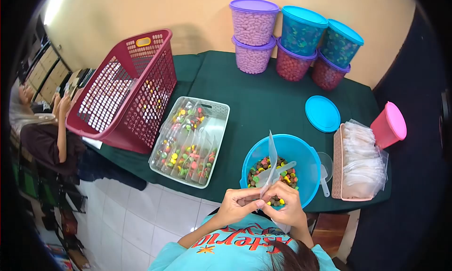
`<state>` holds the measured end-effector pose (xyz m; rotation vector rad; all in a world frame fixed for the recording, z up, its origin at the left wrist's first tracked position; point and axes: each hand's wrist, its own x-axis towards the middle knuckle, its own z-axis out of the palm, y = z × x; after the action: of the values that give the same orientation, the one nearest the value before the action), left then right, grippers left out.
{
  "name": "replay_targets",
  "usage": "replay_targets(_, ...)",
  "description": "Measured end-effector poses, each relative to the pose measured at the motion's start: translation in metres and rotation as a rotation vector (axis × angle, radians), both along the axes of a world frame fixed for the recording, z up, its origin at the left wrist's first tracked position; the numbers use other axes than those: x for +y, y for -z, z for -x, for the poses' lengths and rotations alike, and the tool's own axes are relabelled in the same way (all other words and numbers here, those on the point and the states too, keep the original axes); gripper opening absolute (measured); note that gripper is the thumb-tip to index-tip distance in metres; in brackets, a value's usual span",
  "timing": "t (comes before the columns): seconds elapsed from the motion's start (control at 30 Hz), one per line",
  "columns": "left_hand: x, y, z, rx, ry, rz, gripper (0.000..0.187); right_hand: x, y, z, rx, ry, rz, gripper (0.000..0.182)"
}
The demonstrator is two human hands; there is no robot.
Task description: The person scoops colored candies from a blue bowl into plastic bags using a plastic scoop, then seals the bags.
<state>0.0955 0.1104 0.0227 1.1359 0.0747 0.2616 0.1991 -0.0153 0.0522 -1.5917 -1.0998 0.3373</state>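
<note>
Far back on the green counter (216, 82), six tubs (300, 42) are piled in twos. A blue lid (322, 113) lies nearer. A pink tub (383, 130) is on the right. On the left is a big red basket (126, 132), then a person (49, 148) in dark clothes.

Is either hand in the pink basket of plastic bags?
No, the left hand and right hand hold a clear bag at the blue bowl.
</note>
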Motion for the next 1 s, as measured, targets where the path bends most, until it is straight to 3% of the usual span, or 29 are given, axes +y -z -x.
replay_targets(0.1, 0.015, 0.004, 0.005, 0.091, 0.104, -0.067, 0.033, 0.007, 0.002, 0.006, 0.023, 0.013, -0.032, 0.012)
replay_targets(0.3, 0.034, 0.009, 0.006, 0.004, 0.144, -0.017, 0.031, 0.019, 0.002, 0.022, 0.078, 0.089, 0.005, 0.012)
replay_targets(0.5, 0.042, 0.006, -0.002, -0.002, 0.170, -0.133, 0.025, 0.019, 0.002, 0.027, -0.022, 0.181, -0.016, 0.009)
replay_targets(0.6, 0.047, 0.000, -0.005, 0.008, 0.151, -0.309, 0.022, 0.022, 0.002, 0.032, -0.030, 0.251, 0.014, 0.010)
replay_targets(0.7, 0.050, -0.001, -0.007, -0.099, 0.034, -0.450, 0.020, 0.034, 0.001, 0.034, -0.244, 0.390, -0.003, 0.013)
replay_targets(0.77, 0.052, -0.002, -0.009, -0.147, -0.061, -0.617, 0.019, 0.041, 0.006, 0.036, -0.266, 0.437, -0.021, 0.015)
replay_targets(1.0, 0.053, -0.003, -0.010, -0.179, -0.227, -0.710, 0.017, 0.044, 0.007, 0.029, -0.305, 0.487, -0.035, 0.022)
